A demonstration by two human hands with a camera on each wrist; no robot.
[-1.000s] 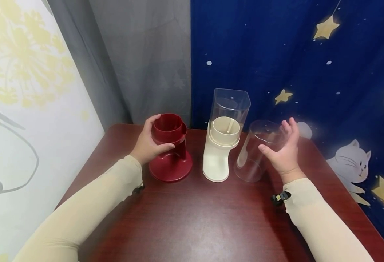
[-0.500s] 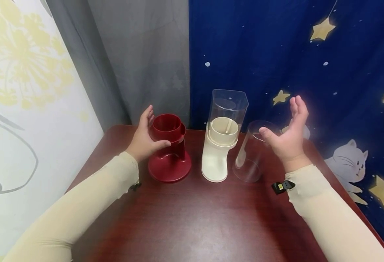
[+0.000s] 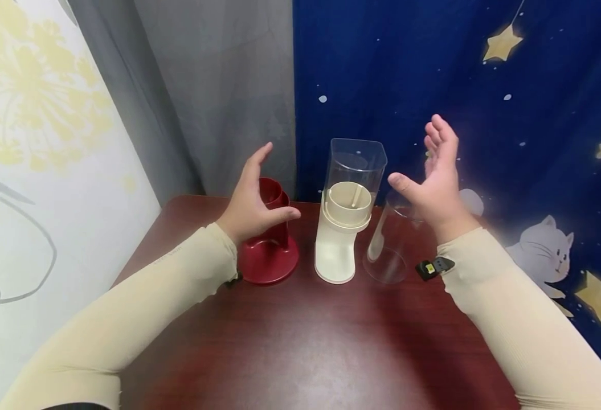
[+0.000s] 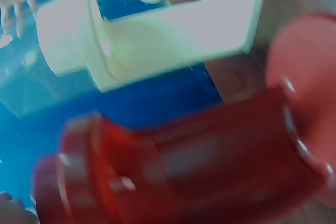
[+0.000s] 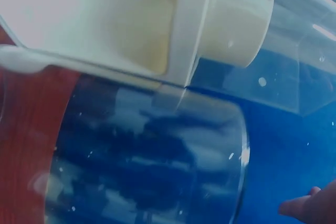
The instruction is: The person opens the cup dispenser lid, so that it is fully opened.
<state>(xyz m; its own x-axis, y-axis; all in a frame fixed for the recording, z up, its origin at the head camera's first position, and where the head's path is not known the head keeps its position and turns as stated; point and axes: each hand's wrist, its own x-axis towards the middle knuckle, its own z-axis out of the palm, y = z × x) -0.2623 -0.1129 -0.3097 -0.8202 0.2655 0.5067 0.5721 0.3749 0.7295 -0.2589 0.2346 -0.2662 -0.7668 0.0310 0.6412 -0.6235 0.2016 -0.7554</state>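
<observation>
While both hands hang above the tabletop [image 3: 300,341], I see each grip released, fingers spread and holding nothing. My left hand [image 3: 251,205] floats in front of the red stand [image 3: 269,250], at the far left of the row. My right hand [image 3: 433,185] floats over the clear cylinder [image 3: 389,250], which stands at the far right. Between them stands the cream stand [image 3: 338,245], carrying a clear square container [image 3: 356,162]. Behind hangs a blue star curtain [image 3: 510,85].
</observation>
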